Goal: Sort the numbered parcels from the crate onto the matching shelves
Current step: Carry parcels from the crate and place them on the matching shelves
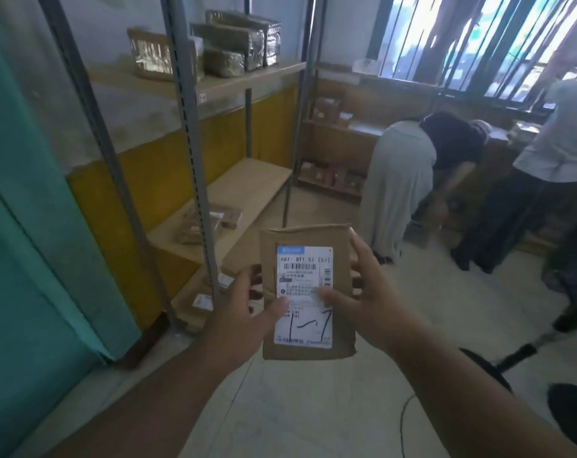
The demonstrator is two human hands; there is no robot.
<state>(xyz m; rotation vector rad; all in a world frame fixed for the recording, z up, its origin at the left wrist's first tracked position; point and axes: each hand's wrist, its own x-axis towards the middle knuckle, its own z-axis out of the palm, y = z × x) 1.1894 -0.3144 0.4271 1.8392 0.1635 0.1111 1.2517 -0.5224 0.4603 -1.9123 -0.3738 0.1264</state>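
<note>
Parcel [308,292], a flat brown cardboard packet, is held upright in mid-air in front of the person, above bare floor [313,408], label side facing the camera. Its white label [304,295] carries a barcode, printed text and a handwritten mark that looks like "1-7" near the lower edge. The left hand [244,312] grips the parcel's left edge, thumb pressed on the label's lower left part and fingers curled behind. The right hand [363,299] grips the right edge, thumb on the label's middle and fingers wrapped round the back, one fingertip showing past the top right corner. The top edge of the parcel is bent and uneven. To the left stands a metal shelf rack [188,127]: its upper shelf holds several wrapped packets [237,44] set back from the front edge, the middle shelf [244,190] has a few packets at its left end and bare board toward its right end, and more packets lie on the lowest level. Open floor runs between the rack and two people [412,180] bending over boxes by the window at the right.
</note>
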